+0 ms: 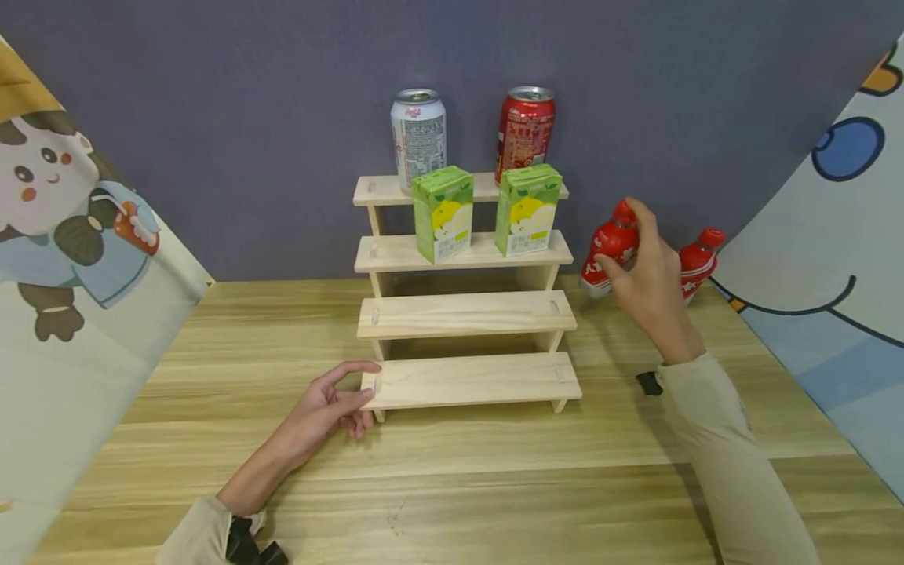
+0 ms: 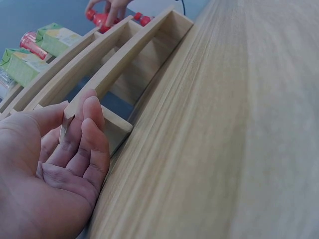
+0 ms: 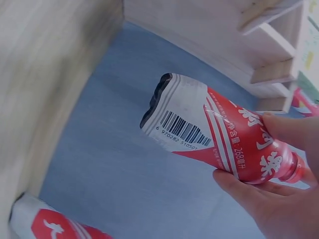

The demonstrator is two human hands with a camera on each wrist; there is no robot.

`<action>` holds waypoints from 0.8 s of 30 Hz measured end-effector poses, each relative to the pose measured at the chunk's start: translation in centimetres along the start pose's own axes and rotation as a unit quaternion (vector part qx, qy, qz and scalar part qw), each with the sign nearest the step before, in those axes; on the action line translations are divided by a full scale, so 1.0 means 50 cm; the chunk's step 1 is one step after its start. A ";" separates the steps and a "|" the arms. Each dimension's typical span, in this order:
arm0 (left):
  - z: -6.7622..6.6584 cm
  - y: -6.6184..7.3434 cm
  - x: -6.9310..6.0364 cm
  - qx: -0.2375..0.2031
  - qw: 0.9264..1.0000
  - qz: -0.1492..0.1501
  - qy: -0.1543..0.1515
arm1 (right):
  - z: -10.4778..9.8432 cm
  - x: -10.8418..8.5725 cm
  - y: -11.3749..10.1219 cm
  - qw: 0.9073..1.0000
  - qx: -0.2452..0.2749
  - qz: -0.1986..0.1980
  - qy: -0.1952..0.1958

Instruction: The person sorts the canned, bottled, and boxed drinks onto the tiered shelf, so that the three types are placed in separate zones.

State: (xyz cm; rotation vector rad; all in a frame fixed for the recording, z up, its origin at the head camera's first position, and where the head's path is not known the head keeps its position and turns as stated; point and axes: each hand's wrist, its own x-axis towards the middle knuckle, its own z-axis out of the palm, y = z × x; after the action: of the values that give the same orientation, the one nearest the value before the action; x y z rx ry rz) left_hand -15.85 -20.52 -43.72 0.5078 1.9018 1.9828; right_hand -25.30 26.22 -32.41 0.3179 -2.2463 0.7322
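A red drink bottle (image 1: pixel 611 239) with a white lower part is off the table, tilted, beside the right end of a stepped wooden shelf (image 1: pixel 466 314). My right hand (image 1: pixel 653 286) grips this bottle near its neck and cap; its barcode and dark base show in the right wrist view. A second red bottle (image 1: pixel 698 263) stands behind that hand, partly hidden. At the lowest step's left end, my left hand (image 1: pixel 321 416) pinches the board between thumb and fingers, as the left wrist view shows close up.
On the top step stand a white can (image 1: pixel 419 141) and a red can (image 1: pixel 526 129). One step lower are two green juice boxes, a left box (image 1: pixel 443 216) and a right box (image 1: pixel 528 212). A dark wall (image 1: pixel 297 141) rises behind; cartoon panels flank the wooden table (image 1: pixel 459 486).
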 end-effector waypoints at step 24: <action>0.003 0.005 -0.003 -0.011 1.000 -0.008 -0.001 | -0.072 0.004 -0.106 0.999 -0.011 -0.038 0.008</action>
State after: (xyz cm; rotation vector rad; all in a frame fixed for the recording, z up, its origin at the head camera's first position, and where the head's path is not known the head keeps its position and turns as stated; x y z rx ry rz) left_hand -15.66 -20.46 -43.49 0.4873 1.8742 1.9904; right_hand -21.08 24.06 -28.08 0.3825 -2.2134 0.6677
